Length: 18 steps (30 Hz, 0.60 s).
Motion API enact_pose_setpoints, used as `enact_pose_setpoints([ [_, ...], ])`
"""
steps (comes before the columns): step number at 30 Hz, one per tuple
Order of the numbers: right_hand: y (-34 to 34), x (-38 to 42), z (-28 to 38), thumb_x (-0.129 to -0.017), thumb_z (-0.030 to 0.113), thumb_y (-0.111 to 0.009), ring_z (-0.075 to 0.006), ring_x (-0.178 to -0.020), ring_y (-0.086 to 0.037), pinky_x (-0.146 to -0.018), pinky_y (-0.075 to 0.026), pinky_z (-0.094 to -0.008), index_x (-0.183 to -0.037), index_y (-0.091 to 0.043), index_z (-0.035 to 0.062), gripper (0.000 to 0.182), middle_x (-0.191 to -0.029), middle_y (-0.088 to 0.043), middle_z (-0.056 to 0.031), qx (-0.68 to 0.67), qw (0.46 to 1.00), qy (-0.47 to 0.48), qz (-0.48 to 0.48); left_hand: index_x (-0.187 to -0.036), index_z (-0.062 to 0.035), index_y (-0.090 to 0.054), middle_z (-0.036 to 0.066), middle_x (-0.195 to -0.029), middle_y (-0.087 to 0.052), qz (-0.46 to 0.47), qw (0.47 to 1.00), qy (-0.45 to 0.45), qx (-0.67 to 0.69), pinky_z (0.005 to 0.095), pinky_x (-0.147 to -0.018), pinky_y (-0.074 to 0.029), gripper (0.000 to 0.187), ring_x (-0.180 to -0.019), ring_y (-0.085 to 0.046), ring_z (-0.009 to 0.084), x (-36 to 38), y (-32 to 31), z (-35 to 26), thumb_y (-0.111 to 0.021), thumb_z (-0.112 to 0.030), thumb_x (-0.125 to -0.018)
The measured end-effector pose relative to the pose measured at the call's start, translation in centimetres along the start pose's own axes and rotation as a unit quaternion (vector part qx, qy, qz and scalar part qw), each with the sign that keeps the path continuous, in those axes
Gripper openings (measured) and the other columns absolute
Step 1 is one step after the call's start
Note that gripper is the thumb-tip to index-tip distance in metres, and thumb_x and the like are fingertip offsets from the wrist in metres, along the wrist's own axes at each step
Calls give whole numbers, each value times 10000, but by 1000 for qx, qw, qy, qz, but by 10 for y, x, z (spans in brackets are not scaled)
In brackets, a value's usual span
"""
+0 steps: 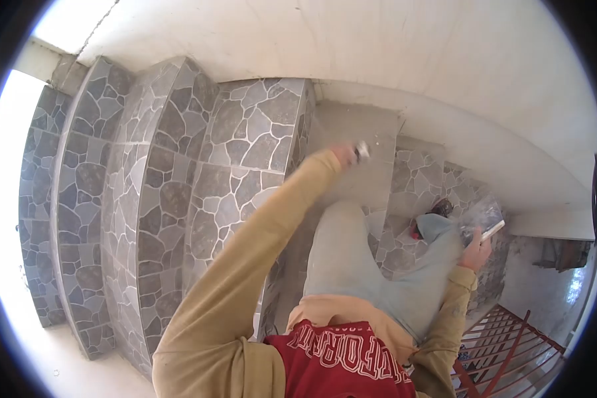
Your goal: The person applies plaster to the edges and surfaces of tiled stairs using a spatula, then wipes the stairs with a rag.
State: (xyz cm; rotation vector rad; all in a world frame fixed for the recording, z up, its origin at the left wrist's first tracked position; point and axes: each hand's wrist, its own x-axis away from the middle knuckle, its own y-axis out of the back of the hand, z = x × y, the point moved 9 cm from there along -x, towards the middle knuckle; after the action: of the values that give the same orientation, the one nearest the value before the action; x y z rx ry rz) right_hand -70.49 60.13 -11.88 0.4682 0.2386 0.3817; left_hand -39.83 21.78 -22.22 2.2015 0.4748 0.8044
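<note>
My left hand (343,154), blurred by motion, reaches out over a plain grey step. It is closed around a small whitish and dark object (361,152), too smeared to name. Further right, my right hand (475,253) grips a flat object (493,229) with a pale edge. A greyish, see-through part of that object spreads above my fingers, over the tiled floor. The two hands are well apart.
Stairs with stone-pattern tiles (235,132) rise to the left. A pale wall (378,43) runs along the top. My legs (341,252) stretch forward over the steps. A red metal railing (511,345) stands at lower right.
</note>
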Motion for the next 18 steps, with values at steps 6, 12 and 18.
enact_pose_setpoints([
  [6, 13, 10, -29, -984, 283, -652, -195, -806, -601, -774, -499, -368, -1102, -674, -105, 406, -928, -701, -144, 69, 994, -80, -29, -1446, -76, -494, 219, -1388, -553, -369, 918, 42, 139, 459, -1085, -440, 495, -1203, -574, 386, 128, 19, 17, -540, -64, -953],
  [12, 12, 8, -24, -1001, 247, -644, -152, -747, -539, -691, -460, -371, -974, -676, -110, 359, -824, -666, -90, -51, 998, -13, -39, -1401, 38, -485, 241, -1322, -585, -447, 862, 184, 154, 443, -991, -493, 468, -1178, -607, 339, 355, 75, 211, -502, -231, -1018],
  [18, 2, 11, -1, -1014, 207, -619, -149, -808, -575, -736, -481, -338, -1022, -680, -108, 322, -913, -696, -107, 35, 999, -25, 0, -1413, 55, -459, 333, -1405, -477, -464, 813, 262, -235, 565, -1104, -353, 603, -1302, -448, 502, 294, 95, 278, -549, -353, -978],
])
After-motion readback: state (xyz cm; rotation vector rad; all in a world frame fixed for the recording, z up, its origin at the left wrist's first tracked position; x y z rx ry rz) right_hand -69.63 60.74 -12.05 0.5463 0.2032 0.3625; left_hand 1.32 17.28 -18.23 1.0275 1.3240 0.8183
